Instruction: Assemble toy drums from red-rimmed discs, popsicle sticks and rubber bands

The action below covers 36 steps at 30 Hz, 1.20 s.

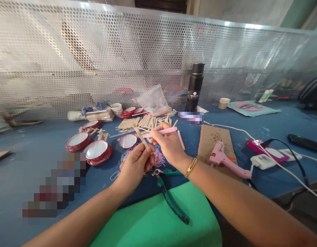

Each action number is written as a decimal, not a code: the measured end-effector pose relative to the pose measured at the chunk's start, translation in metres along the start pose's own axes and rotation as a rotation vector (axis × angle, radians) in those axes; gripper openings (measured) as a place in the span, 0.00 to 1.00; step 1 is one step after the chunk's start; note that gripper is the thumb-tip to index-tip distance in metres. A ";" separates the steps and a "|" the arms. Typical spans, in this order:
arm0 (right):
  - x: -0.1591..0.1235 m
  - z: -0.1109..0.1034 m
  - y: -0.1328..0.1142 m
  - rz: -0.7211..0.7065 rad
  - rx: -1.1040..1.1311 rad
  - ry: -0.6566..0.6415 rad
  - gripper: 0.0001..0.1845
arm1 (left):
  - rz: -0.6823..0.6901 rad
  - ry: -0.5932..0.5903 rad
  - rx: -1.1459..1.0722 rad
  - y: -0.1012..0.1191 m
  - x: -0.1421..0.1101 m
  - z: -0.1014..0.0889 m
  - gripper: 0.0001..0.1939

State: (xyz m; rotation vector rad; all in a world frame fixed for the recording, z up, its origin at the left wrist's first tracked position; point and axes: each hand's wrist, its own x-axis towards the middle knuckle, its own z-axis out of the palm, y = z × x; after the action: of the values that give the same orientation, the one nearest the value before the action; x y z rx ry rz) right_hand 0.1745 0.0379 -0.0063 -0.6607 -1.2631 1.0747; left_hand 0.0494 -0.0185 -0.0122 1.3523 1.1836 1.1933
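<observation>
My left hand point(139, 159) pinches a flat wooden craft stick point(140, 135) between thumb and fingers, its far end tilted up to the left. Close beside it, my right hand point(170, 144) is closed around a pink pen point(168, 131). A thin pale tip reaches from my right fingers to the craft stick; I cannot tell whether it touches. Below the hands lies a tangle of pink, purple and blue loops point(122, 161). Green-handled pliers point(165, 195) rest partly on a green sheet point(153, 219) nearest to me.
Red-rimmed round drums point(98, 152) stand at the left. Several loose craft sticks point(148, 121) lie behind the hands. To the right, a pink glue gun point(220, 154) rests on cardboard point(204, 140), with a power strip point(266, 161) and cords beyond. A black bottle point(195, 87) stands behind.
</observation>
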 end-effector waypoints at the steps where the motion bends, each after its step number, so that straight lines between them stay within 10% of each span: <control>1: -0.001 0.000 0.000 0.005 0.005 -0.017 0.10 | 0.004 0.000 0.004 0.000 0.000 0.000 0.21; 36: 0.000 -0.002 -0.001 0.050 -0.006 -0.029 0.10 | -0.015 0.046 0.007 0.006 -0.001 0.002 0.20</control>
State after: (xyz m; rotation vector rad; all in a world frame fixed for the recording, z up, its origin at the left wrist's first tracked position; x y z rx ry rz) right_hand 0.1771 0.0376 -0.0058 -0.6867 -1.2810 1.1250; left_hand 0.0518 -0.0196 -0.0064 1.3252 1.2290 1.2162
